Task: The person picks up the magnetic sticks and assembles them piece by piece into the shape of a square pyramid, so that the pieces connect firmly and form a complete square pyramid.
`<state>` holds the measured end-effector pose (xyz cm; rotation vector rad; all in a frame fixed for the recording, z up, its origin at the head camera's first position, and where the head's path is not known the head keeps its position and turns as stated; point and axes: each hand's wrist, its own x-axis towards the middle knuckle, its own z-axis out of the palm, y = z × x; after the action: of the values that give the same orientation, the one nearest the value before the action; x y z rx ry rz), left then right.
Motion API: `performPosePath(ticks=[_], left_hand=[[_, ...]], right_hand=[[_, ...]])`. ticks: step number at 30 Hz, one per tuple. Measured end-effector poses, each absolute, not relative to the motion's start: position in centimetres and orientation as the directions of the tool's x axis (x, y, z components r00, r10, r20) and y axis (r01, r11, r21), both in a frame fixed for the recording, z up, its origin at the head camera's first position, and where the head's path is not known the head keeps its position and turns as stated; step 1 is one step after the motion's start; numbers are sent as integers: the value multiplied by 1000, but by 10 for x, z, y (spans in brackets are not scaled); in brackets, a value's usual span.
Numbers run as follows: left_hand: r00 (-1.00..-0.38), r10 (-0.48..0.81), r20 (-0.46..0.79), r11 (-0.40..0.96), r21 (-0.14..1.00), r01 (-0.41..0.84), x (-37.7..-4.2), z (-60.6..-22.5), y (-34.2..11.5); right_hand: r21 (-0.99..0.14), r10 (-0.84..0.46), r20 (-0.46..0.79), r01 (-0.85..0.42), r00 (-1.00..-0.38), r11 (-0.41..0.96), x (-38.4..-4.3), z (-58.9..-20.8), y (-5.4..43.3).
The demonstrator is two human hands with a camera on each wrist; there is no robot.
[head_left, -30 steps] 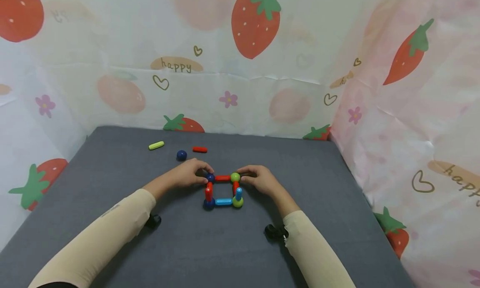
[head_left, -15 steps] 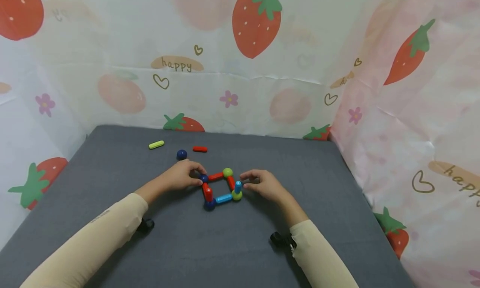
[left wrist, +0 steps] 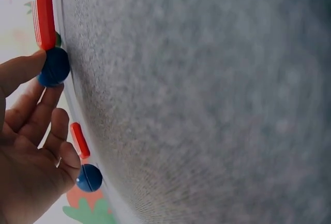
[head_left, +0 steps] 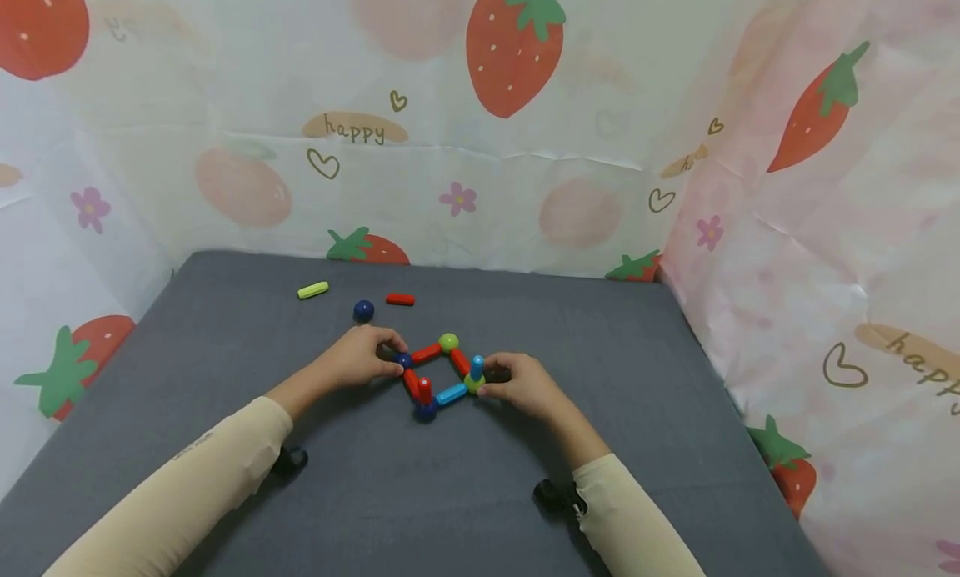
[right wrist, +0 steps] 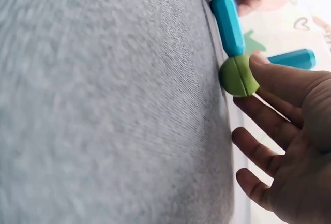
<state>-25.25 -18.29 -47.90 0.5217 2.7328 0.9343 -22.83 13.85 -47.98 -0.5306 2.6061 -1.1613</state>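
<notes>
A four-sided frame of sticks and balls lies on the grey table, turned like a diamond. At its left corner my left hand [head_left: 358,357] pinches a dark blue ball [left wrist: 55,69] between thumb and fingers. My right hand [head_left: 527,385] holds the green ball [right wrist: 238,77] at the right corner, thumb on one side and fingers on the other. From that ball rises a light blue stick [head_left: 477,367]. A red stick [head_left: 425,390] stands up from the near blue ball [head_left: 425,412]. The far corner is another green ball [head_left: 448,342]. Red sticks and one light blue stick form the sides.
Beyond my left hand lie a loose dark blue ball [head_left: 363,311], a red stick [head_left: 400,299] and a yellow-green stick [head_left: 312,290]. A strawberry-printed curtain [head_left: 465,168] hangs behind the grey table [head_left: 420,502] and along its sides.
The frame has turned from square-on to a diamond, its left corner shifting left with my left hand. My right hand left the far green ball and now holds the one with the upright blue stick.
</notes>
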Motion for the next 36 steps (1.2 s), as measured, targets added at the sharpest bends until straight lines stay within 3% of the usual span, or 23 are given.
performPosePath(ticks=[9,36], left_hand=[[-926,368,-80,742,626,240,-244,-477,-181],[-915,399,-70,729,630,270,-227,-482,-175]], right_hand=[[-737,-361,-59,-203,-931,644,-231,-483,132],[-756,-418,-66,-228,-906,614,-264,-487,139]])
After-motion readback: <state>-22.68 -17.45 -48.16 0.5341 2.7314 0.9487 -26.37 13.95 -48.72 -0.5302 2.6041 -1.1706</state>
